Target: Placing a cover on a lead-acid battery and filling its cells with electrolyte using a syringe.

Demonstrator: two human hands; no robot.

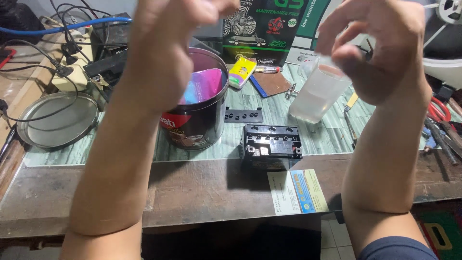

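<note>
Raised above the desk (pixel 202 192), both forearms are seen upright in the head view, with the hands held near the top of the frame. The left hand (pixel 168 43) is blurred; its fingers are curled loosely inward, and whether anything is pinched between them cannot be told. The right hand (pixel 385 48) is likewise curled, with thumb and fingertips drawn close together at the rim of a translucent plastic cup (pixel 317 91); whether the cup is actually gripped or merely stands behind the fingers cannot be told. The cup is seen tilted, with its base over the green-patterned desk mat (pixel 298 139).

A small black battery (pixel 270 147) stands on the mat near the desk's front edge, between the two forearms, with a row of open ports along its top. A black cap strip (pixel 243 115) lies just behind it. A black tin pail (pixel 202 106), partly hidden by the left forearm, is placed to the left of the battery and holds pink and blue packets. A round metal lid (pixel 55 120) lies further left, beside cables and a power strip. A printed card (pixel 298 191) rests at the front of the desk, just below the battery. Red-handled scissors (pixel 439 110) and other tools are noted at the right edge.
</note>
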